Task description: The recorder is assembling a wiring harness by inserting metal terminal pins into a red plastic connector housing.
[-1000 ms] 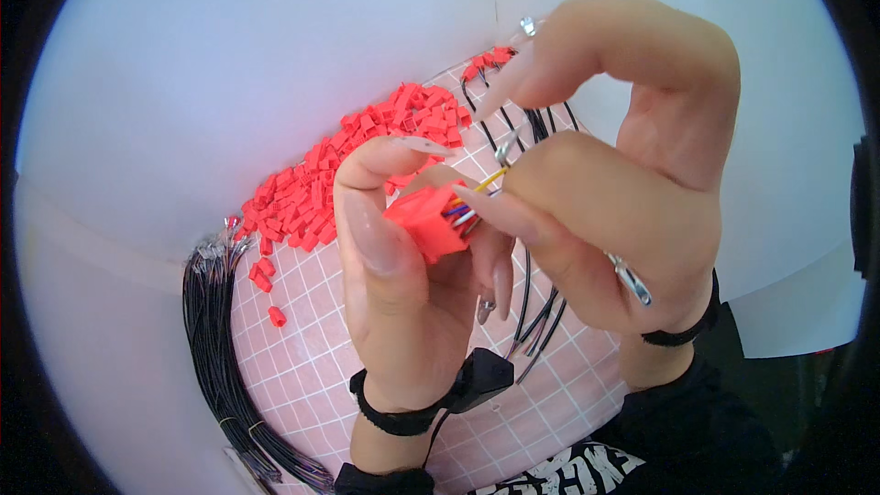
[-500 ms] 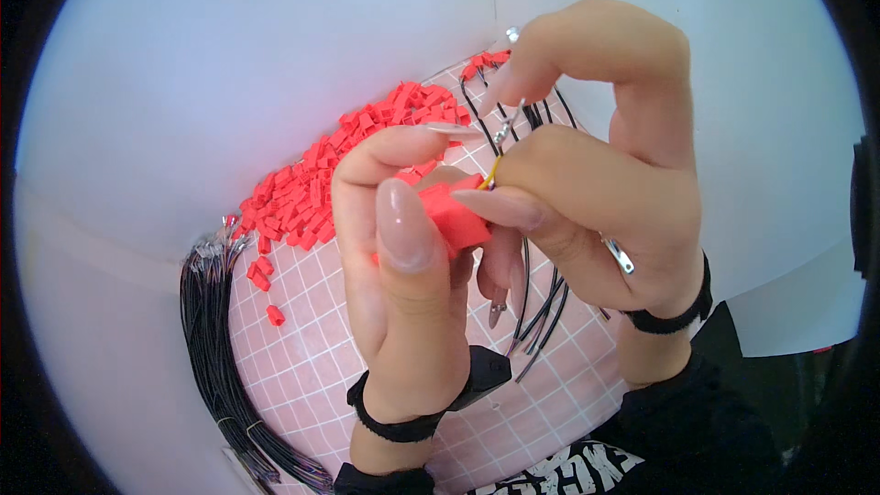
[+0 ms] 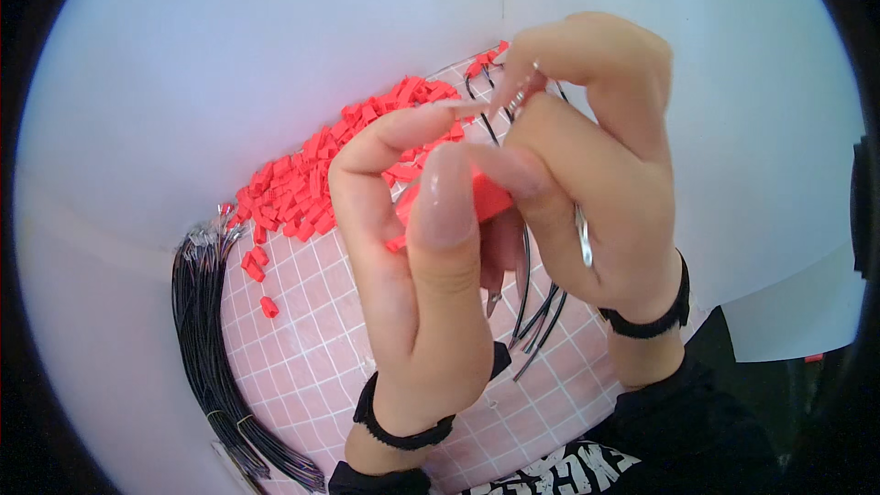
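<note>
A red plastic connector housing sits between the thumb and fingers of my left hand, which is closed around it. More red plastic shows beside that thumb; I cannot tell whether it is a second housing. Against the held housing, my right hand presses its thumb tip, with thumb and index finger pinched together. The fingers hide the yellow wire seen in that pinch earlier. Small silvery bits glint by the right fingertips, too small to identify. Both hands are raised above the pink, white-gridded work surface.
A heap of loose red housings lies at the back left, with a few strays nearer. Along the left edge runs a tied bundle of black cables with bare ends. Other black cables lie beneath my hands. Pale walls enclose the back and sides.
My right hand has moved slightly left and closer to the left hand. Its thumb now overlaps the red housing, and the yellow wire has gone from sight. My left thumb has shifted right and up.
</note>
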Demonstrator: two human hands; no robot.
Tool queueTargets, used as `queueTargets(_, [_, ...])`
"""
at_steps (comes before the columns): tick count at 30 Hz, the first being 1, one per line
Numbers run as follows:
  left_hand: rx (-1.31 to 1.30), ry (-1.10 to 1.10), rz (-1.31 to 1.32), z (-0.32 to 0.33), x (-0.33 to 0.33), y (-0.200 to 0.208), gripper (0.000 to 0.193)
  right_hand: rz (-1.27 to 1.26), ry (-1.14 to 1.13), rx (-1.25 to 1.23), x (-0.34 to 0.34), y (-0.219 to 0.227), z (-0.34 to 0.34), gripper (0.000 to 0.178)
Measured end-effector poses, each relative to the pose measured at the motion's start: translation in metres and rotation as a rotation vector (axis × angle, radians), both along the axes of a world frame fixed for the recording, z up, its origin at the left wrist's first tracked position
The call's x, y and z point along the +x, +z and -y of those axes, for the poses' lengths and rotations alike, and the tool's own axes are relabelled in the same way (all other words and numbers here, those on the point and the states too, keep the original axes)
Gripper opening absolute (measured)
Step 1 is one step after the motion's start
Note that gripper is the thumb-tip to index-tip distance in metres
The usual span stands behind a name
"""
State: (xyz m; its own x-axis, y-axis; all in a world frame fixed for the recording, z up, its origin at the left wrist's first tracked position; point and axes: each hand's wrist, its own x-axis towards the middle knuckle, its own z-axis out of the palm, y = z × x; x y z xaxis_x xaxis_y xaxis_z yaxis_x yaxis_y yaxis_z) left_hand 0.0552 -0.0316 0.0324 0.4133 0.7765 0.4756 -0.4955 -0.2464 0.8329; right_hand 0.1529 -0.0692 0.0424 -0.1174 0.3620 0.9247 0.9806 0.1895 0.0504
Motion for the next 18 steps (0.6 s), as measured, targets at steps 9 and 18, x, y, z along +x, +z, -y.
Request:
queueTargets(9, [-0.069,-0.16,-0.063,0.001,-0.004,0.002,0.06,-0.428,0.578,-0.102,0.015,-0.008,0.002,0.038])
queueTargets(18, [-0.01,-0.063,-0.055,-0.004,-0.003,-0.001,0.058,-0.113,0.179,0.069,0.009,-0.009,-0.003,0.024])
